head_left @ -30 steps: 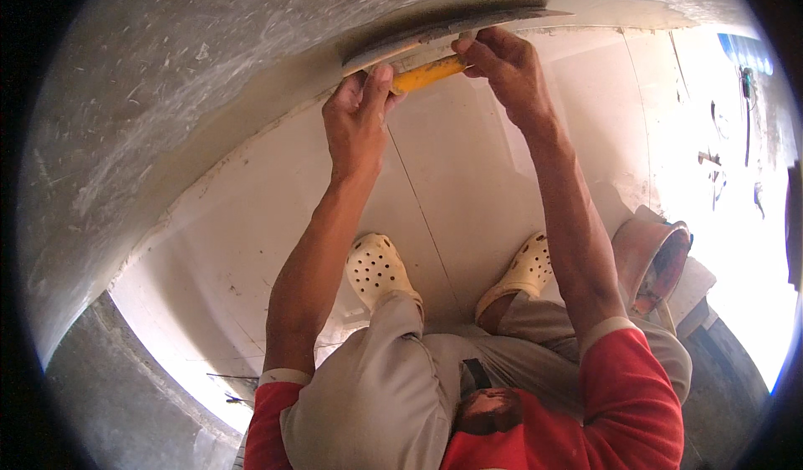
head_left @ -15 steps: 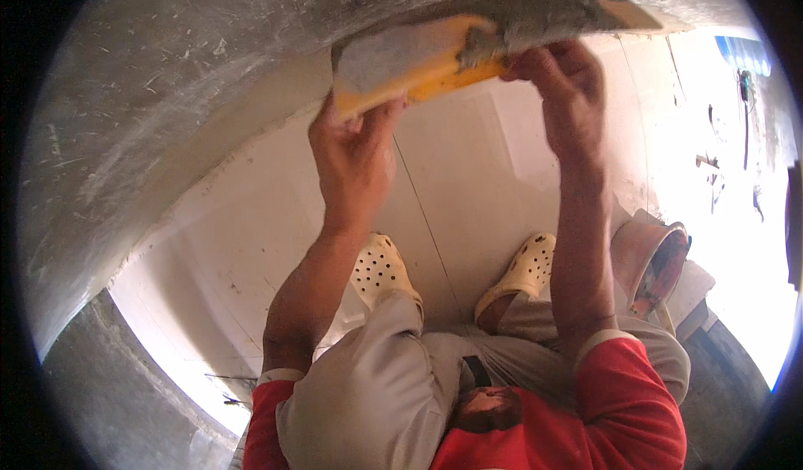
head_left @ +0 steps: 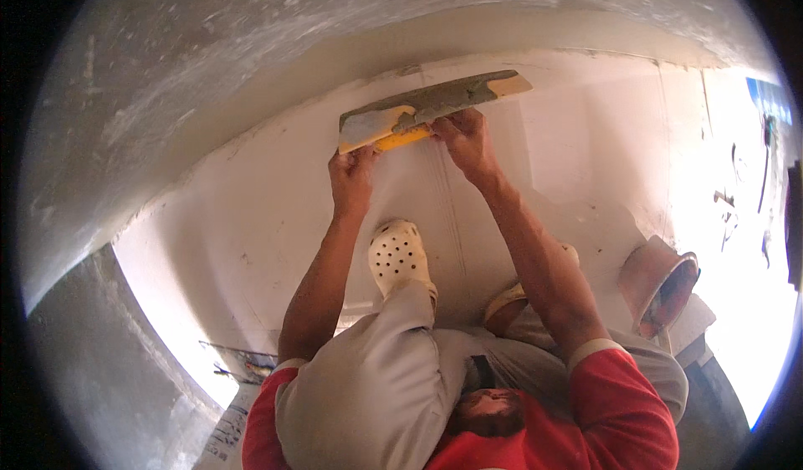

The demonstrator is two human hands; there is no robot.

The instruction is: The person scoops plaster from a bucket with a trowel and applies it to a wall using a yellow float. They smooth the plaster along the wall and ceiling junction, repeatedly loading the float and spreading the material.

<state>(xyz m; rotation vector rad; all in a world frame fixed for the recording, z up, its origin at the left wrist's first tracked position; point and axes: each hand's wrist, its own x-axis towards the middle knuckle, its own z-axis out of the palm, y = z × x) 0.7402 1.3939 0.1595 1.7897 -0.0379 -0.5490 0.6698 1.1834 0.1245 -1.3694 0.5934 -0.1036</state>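
Note:
With both hands I hold a long, flat plastering float (head_left: 443, 95), its face smeared with grey mortar around bare cream and pale patches. A yellow part (head_left: 401, 140), apparently the handle, shows along its near edge. My left hand (head_left: 351, 177) is closed on the near left corner, fingers partly hidden under it. My right hand (head_left: 464, 144) pinches the near edge around the middle. The float slants slightly, right end farther away, in front of the pale tiled surface (head_left: 535, 144). Whether it touches that surface I cannot tell.
A curved grey plastered surface (head_left: 167, 119) arches across the far and left side. An orange-brown bucket (head_left: 640, 282) lies tilted at the right, beside a pale block (head_left: 690, 324). My feet are in cream clogs (head_left: 397, 257). Tools or wires (head_left: 726, 198) show at the bright right edge.
The float has moved away from me and left, appearing smaller and lower in view. Both hands went with it, keeping their grip. My right arm now reaches inward across the right clog.

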